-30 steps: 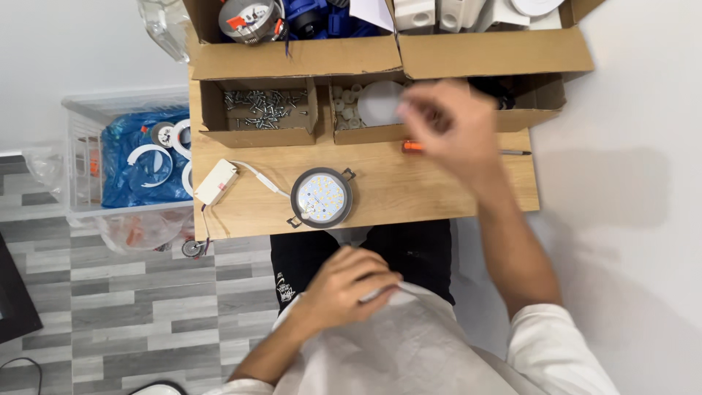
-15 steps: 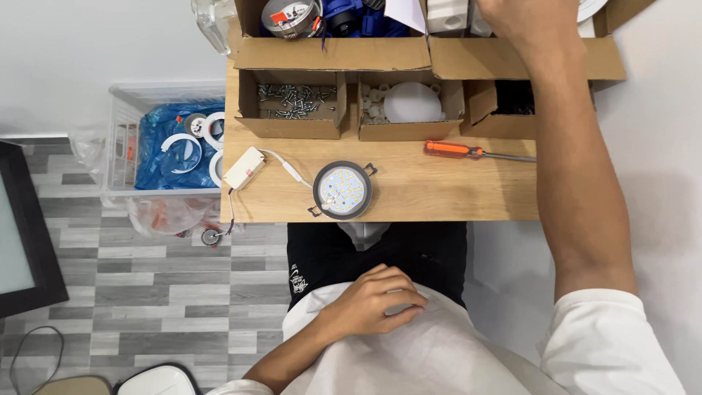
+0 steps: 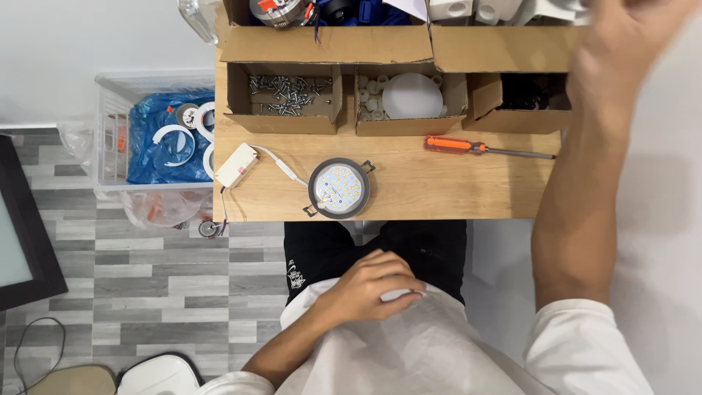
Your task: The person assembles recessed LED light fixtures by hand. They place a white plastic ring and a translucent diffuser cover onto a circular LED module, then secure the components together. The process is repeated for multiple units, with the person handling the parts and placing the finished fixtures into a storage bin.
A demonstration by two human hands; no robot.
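Downlight [image 3: 339, 189], round, grey-rimmed, LED face turned up, is lying near the front edge of the wooden tabletop [image 3: 439, 197], a white lead joining it to a small white driver box [image 3: 236, 164] at its left. Spring clips are standing out from its rim at either side.

Left hand [image 3: 369, 287] is resting on the white garment over the lap, fingers loosely curled, gripping no tool; it is sitting just below the tabletop's near edge, with the downlight lying directly ahead of it and slightly to its left. This is the nearer hand to the lamp.

Right hand [image 3: 621, 51] is reaching far forward and to the right, over the back row of cardboard boxes; it is blurred and partly cut by the frame, so whether it is open or closed cannot be told. From it the downlight is lying well apart, back toward the body and leftward.

Screwdriver [image 3: 472, 147], orange-handled, is lying between the two hands, long axis running left to right, handle toward the lamp, tip toward the right forearm.

Cardboard tray of screws [image 3: 285, 96] and tray holding a white disc diffuser [image 3: 411, 96] are standing behind the lamp.
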